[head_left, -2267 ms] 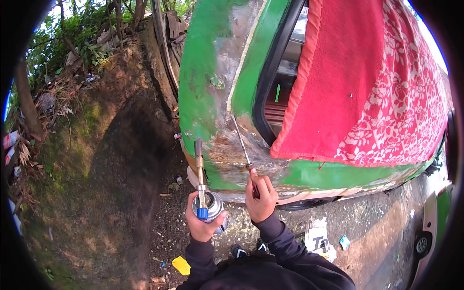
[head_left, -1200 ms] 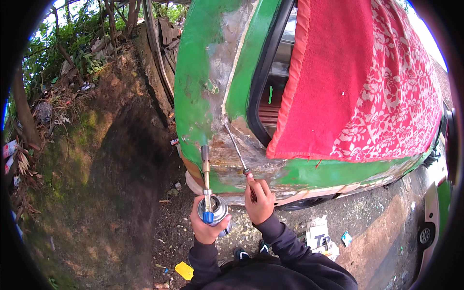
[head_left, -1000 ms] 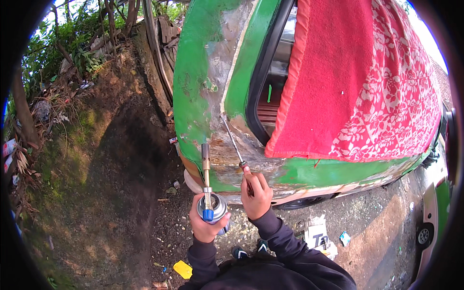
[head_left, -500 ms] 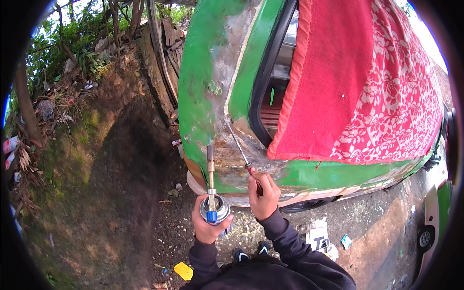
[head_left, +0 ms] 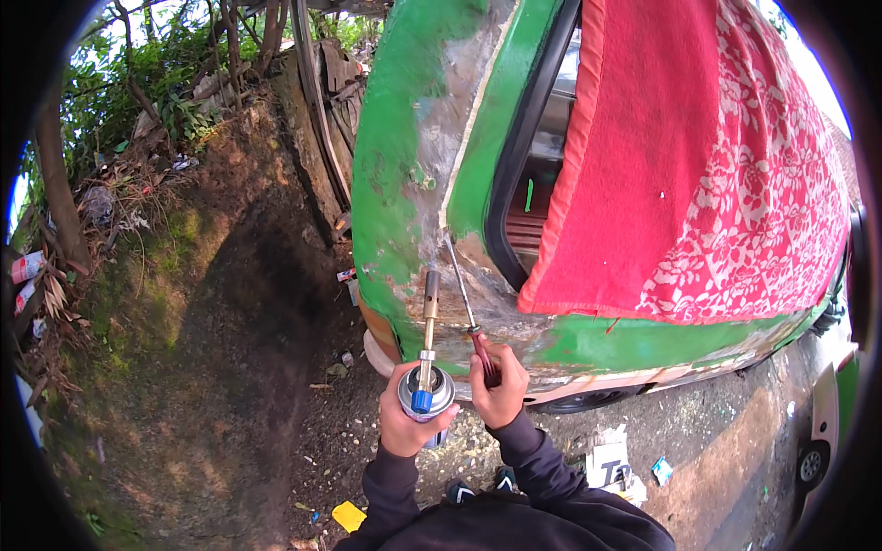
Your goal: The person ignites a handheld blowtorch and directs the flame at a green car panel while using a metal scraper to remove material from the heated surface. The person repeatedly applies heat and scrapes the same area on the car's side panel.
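Two hands work near the wearer's body, both gripping something. Nearest, the left hand (head_left: 401,424) is wrapped around the canister of a gas torch (head_left: 428,356), its blue knob (head_left: 422,401) toward the wearer and its nozzle pointing away, toward the vehicle. Just beside it, the right hand (head_left: 501,384) is closed on the dark red handle of a thin metal tool (head_left: 462,289). The tool's tip seems to meet the lower end of a pale strip (head_left: 467,129) on the green vehicle (head_left: 390,147); whether a flame burns is hard to tell in this light.

If the torch is lit, a swing to the right could, I judge, scorch the black window trim (head_left: 501,216) or even the red cloth (head_left: 643,184) beyond it. Heat on the shaft could creep toward the fingers, and pushing too hard could make the tip skid and score the paint. Farther right stands another vehicle (head_left: 822,418).
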Demonstrator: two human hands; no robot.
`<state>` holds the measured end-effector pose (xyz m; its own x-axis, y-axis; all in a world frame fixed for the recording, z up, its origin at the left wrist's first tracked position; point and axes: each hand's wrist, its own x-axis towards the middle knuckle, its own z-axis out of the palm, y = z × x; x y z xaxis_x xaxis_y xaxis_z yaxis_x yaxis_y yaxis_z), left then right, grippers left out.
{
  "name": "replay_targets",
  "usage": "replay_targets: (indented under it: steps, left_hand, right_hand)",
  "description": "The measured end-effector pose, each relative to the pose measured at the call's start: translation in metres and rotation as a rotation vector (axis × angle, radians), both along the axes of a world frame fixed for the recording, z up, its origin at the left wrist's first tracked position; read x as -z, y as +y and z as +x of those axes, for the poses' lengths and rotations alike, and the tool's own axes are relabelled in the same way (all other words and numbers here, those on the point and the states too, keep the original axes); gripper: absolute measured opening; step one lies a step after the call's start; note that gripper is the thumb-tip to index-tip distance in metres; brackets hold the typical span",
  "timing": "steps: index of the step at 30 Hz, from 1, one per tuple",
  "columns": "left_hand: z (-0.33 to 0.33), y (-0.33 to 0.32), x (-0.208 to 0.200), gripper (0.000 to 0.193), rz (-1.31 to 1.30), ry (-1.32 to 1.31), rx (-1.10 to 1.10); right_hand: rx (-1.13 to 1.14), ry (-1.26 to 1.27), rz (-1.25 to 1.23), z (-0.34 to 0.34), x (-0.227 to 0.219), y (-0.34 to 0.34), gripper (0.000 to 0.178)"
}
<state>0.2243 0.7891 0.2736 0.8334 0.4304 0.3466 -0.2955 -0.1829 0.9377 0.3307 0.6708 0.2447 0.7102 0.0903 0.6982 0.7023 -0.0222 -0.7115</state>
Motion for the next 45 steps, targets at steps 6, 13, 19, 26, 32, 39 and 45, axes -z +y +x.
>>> replay_targets:
  steps: [6, 13, 19, 26, 32, 39, 45]
  left_hand:
    - [0.007, 0.004, 0.003, 0.063, 0.031, -0.048, 0.042]
    - [0.009, 0.006, 0.007, 0.064, 0.046, -0.074, 0.022]
    - [0.002, 0.014, 0.010, 0.064, -0.054, -0.174, -0.109]
    - [-0.006, 0.021, 0.012, 0.062, -0.026, -0.163, -0.181]
    - [-0.010, 0.014, 0.021, 0.060, -0.055, -0.153, -0.166]
    - [-0.013, 0.004, 0.016, 0.060, -0.067, -0.111, -0.141]
    - [-0.015, 0.002, 0.021, 0.060, -0.061, -0.115, -0.158]
  right_hand:
    - [-0.005, 0.088, 0.039, 0.003, 0.003, 0.002, 0.018]
    - [0.012, -0.033, 0.048, 0.010, -0.001, 0.003, 0.020]
    - [0.021, -0.015, -0.033, 0.010, -0.012, 0.012, 0.016]
    - [0.055, -0.038, 0.001, 0.007, -0.011, 0.018, 0.014]
    - [0.079, -0.084, 0.011, 0.000, -0.006, 0.016, 0.014]
    - [0.065, 0.003, -0.018, -0.004, -0.017, 0.015, 0.015]
    - [0.049, -0.012, -0.014, -0.003, -0.036, 0.017, 0.010]
